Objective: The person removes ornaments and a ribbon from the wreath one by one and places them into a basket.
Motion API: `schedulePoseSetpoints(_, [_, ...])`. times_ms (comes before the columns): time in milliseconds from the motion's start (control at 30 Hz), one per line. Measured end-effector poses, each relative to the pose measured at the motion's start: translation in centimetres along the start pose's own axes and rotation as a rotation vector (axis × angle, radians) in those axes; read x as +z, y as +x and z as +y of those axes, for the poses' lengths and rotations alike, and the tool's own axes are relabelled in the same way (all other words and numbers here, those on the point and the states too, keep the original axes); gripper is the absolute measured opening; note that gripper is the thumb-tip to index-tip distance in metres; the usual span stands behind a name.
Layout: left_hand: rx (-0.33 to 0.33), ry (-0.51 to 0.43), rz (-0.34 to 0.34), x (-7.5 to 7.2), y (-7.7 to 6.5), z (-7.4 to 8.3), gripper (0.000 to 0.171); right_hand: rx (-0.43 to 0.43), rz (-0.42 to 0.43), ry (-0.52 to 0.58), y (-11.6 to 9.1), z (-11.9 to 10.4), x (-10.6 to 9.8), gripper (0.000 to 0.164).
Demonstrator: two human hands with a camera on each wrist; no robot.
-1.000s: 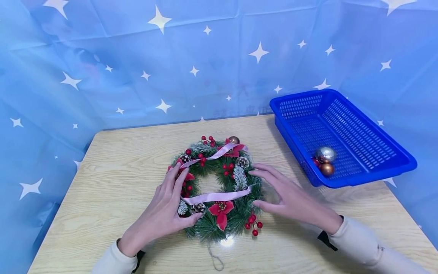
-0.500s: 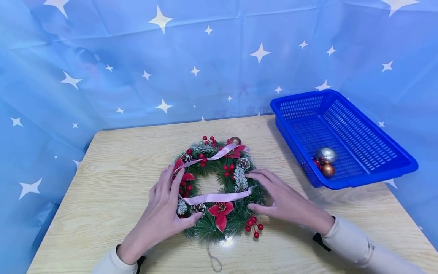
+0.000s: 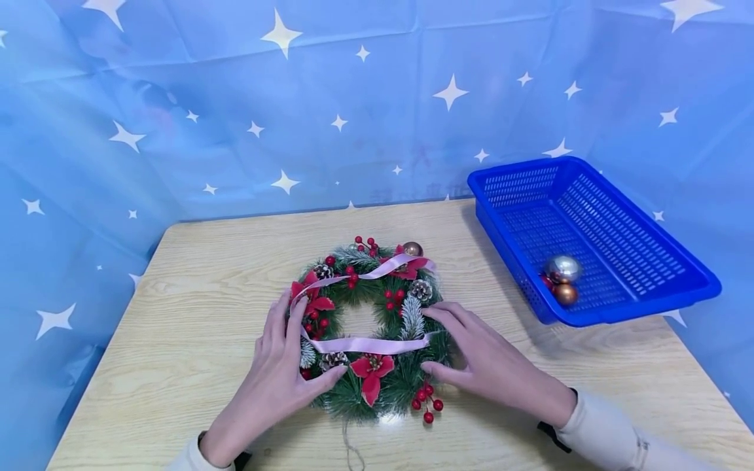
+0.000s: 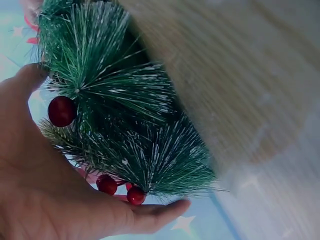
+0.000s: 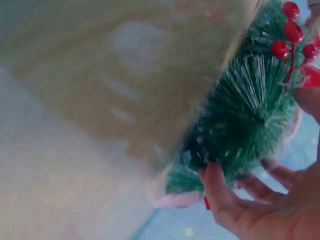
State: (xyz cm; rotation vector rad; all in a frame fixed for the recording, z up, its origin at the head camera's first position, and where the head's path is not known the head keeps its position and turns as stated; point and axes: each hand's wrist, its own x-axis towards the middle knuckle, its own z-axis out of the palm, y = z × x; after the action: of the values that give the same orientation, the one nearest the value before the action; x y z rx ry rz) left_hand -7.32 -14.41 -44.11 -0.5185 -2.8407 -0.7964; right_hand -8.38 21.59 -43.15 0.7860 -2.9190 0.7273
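Observation:
A green Christmas wreath (image 3: 353, 407) lies on the table, dressed with red poinsettias (image 3: 372, 376), pine cones (image 3: 421, 289), red berries (image 3: 427, 402) and a bronze ball (image 3: 413, 248) at its far edge. Pink ribbon (image 3: 365, 345) crosses its front and runs along its back part. My left hand (image 3: 279, 373) holds the left rim, thumb near the front pine cone; the left wrist view shows its palm beside the needles (image 4: 110, 90). On the right rim, my right hand (image 3: 491, 363) grips with thumb and fingers spread apart, fingertips against the greenery (image 5: 245, 110) in the right wrist view.
To the right stands a blue plastic basket (image 3: 624, 313). In it lie a silver ball (image 3: 563, 268), a copper ball (image 3: 565, 294) and a partly hidden red ball (image 3: 547, 281). A twine loop (image 3: 352, 448) trails toward the front. Behind hangs a star-patterned blue cloth (image 3: 400, 118).
The wreath has turned slightly clockwise: its far ball moved right, its front poinsettia and berries moved left. Both hands stay at its sides, the right hand shifting a little nearer and leftward.

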Motion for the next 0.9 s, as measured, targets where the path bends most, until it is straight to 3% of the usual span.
schedulePoseSetpoints(233, [0.073,-0.024,-0.023,-0.1,0.3,-0.7,0.121,-0.1,0.125,-0.033,0.5,1.1,-1.2,0.085])
schedulePoseSetpoints(433, [0.097,-0.033,-0.066,-0.3,0.7,-1.1,0.121,-0.131,0.025,0.048,1.5,2.1,-1.5,0.096])
schedulePoseSetpoints(633, [0.05,-0.031,-0.1,-0.5,0.8,-0.8,0.119,-0.126,-0.071,0.061,2.0,2.5,-1.1,0.097])
schedulePoseSetpoints(767, [-0.005,0.001,-0.09,-0.9,0.6,-0.5,0.117,-0.147,-0.059,0.044,2.2,2.5,-0.8,0.097])
schedulePoseSetpoints(900, [-0.018,-0.003,-0.053,-1.2,0.5,0.0,0.115,-0.139,-0.037,-0.006,2.2,2.1,-0.4,0.1])
